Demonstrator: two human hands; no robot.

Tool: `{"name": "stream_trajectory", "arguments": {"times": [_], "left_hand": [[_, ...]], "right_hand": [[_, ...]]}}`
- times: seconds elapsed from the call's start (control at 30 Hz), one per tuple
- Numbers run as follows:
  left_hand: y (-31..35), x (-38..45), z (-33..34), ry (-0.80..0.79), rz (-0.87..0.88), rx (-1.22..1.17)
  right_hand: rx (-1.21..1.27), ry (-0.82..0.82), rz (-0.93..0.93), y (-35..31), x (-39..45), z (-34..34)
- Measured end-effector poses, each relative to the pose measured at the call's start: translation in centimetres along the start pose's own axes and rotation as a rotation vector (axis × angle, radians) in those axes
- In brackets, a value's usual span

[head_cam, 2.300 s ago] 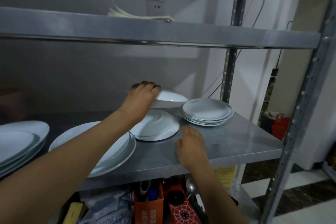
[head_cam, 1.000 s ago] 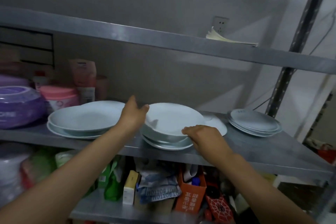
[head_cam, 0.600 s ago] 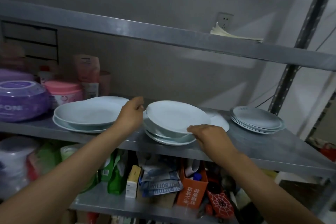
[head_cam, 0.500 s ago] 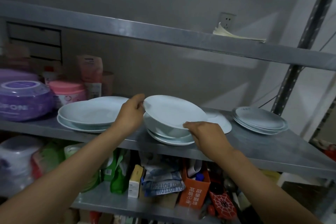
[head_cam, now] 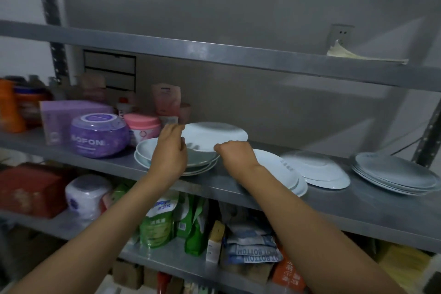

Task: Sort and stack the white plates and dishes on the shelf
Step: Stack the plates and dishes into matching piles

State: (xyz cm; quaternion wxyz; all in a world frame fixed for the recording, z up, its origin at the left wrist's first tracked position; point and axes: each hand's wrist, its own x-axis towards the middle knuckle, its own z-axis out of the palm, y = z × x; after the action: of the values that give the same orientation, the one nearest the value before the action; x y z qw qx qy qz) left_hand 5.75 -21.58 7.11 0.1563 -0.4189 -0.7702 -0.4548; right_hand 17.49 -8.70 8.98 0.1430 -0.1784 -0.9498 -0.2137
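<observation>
Now lifted by both hands, white dish (head_cam: 214, 135) raised leftward

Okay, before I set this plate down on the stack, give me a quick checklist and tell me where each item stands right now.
1. Left hand grips the plate's left rim: ok.
2. Right hand pinches its front rim: ok.
3. Plate is over the stack of deep dishes at the left: ok, it hangs above the stack, tilted slightly.
4. Top of that stack free of other things: cannot tell, the hands and the plate hide most of it.
5. Room beside the stack: ok on the right, but the pink-lidded jar stands close at the left rear.
6. Plate matches the dishes below in shape: cannot tell, the view is blurred.
</observation>
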Motion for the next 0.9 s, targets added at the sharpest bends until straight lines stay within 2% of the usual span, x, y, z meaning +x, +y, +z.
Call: {"name": "stream_trajectory", "arguments": {"times": [0.33, 0.5, 0.63, 0.73, 0.9], "left_hand": [[-3.8, -0.3, -1.4, -0.081, 0.030, 0.249], [-4.0, -0.1, -1.3, -0.111, -0.005, 0.198], [-2.8, 0.0, -0.4, -0.117, 0.006, 0.164], [-1.5, -0.1, 0.4, -0.123, 0.052, 0.162], [1.2, 0.2, 2.8, -0.134, 0.175, 0.154]], "right_hand": [[0.054, -0.084, -0.001, -1.6, 4.4, 1.5], [0.241, -0.219, 0.049, -1.5, 5.5, 2.3], [0.255, -0.263, 0.035, -1.5, 5.3, 2.8], [0.254, -0.224, 0.029, -1.2, 4.8, 3.3], [0.247, 0.005, 0.073, 2.6, 2.7, 3.2]]}}
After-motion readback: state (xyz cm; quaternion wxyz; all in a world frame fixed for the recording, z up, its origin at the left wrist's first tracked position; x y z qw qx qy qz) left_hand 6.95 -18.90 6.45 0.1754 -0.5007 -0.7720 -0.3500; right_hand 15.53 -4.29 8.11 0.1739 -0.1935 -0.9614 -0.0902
